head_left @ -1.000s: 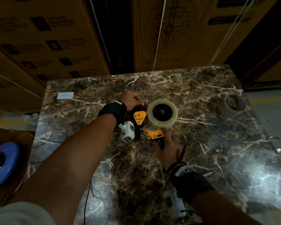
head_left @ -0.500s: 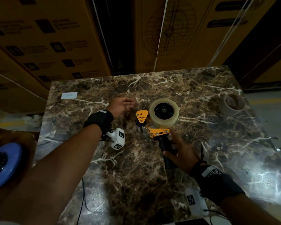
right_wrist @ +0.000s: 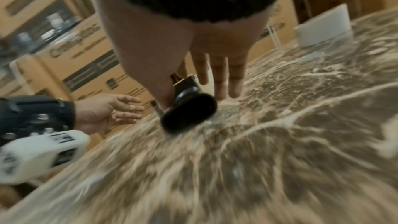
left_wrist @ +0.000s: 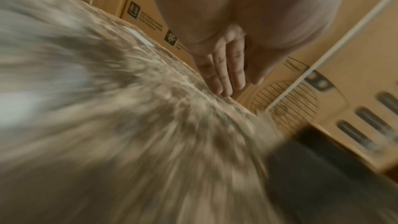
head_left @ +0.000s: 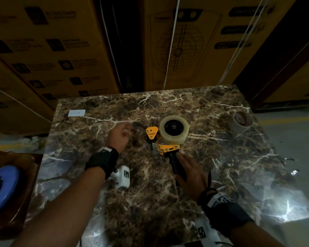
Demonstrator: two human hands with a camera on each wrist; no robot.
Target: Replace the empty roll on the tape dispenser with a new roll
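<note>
Orange tape dispenser (head_left: pixel 165 143), its label unreadable, is lying on the worktop (head_left: pixel 221 157); we are keeping both grips, left hand (head_left: pixel 119 137) and right hand (head_left: pixel 192 172), wide, holding nothing.

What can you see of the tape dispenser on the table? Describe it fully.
The tape dispenser lies flat on its side on the marble table. It has orange metal plates, a black handle pointing toward the person, and a full roll of clear tape on its black hub. The right hand lies open beside the handle; whether they touch is unclear. The left hand is apart from it.
</note>
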